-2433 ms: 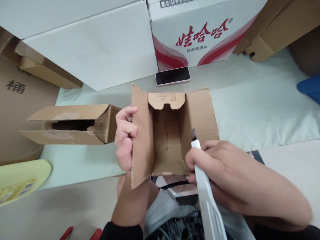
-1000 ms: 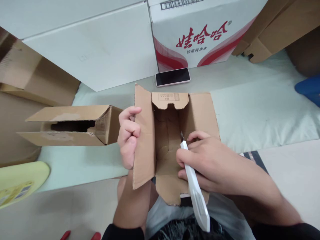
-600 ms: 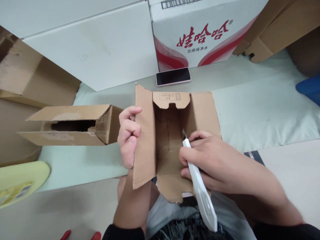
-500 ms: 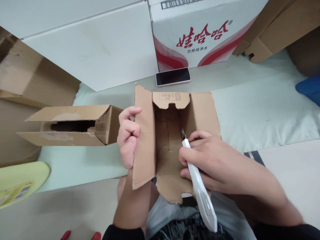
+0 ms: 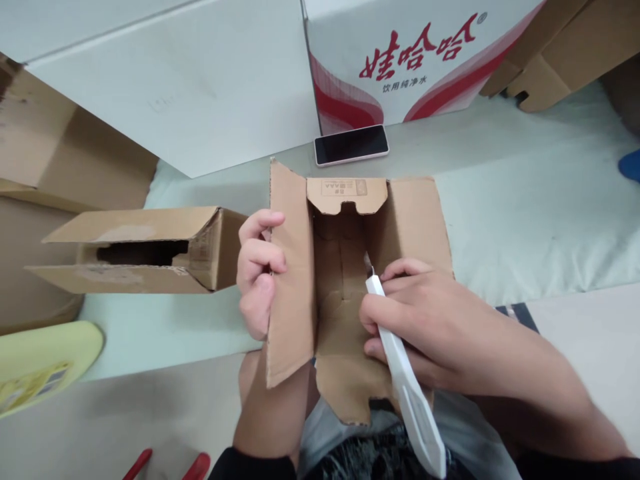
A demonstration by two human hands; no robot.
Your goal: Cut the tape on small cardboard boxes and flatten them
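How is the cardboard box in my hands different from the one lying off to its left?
The held box has its flaps spread wide, while the left box has its long flaps leaning inward over a narrow gap. The held box is gripped by the left hand; the left box sits untouched on the green cloth. Both are brown cardboard and open.

- Our left hand curls its fingers toward 3 o'clock, its left forearm rising from 6 o'clock.
- Our right hand closes in a grip, knuckles bent, its right forearm reaching in from 4 o'clock.
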